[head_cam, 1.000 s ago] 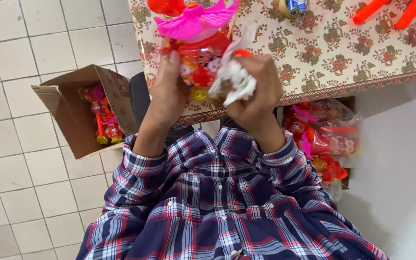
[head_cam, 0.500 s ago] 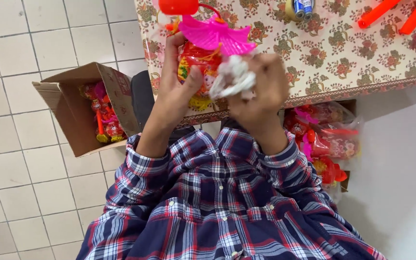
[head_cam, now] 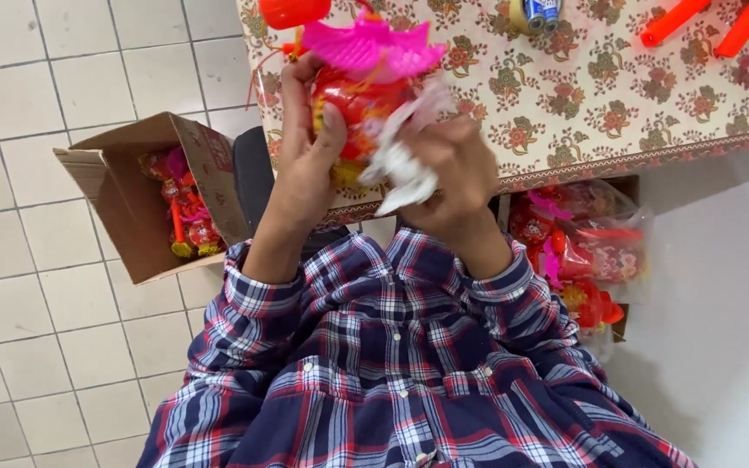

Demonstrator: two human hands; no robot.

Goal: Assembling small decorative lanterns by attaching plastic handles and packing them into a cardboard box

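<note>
Red plastic lantern toy with a bright pink winged top, held at upper centre of the frame over the near edge of the table. Left hand: fingers wrapped round the toy's left side, thumb pressed on its front, grip closed on it. Right hand: closed round a crumpled white cloth that lies against the toy's right side. Both forearms in a plaid shirt of blue, red and white, filling the lower frame.

Table covered by a cream floral cloth; on it, at upper right, two orange-red plastic pieces and a small roll with blue wrapping at the top edge. Left of centre, an open cardboard box on the tiled floor, holding several similar red and pink toys. Right of centre, under the table edge, clear plastic bags of more red toys.
</note>
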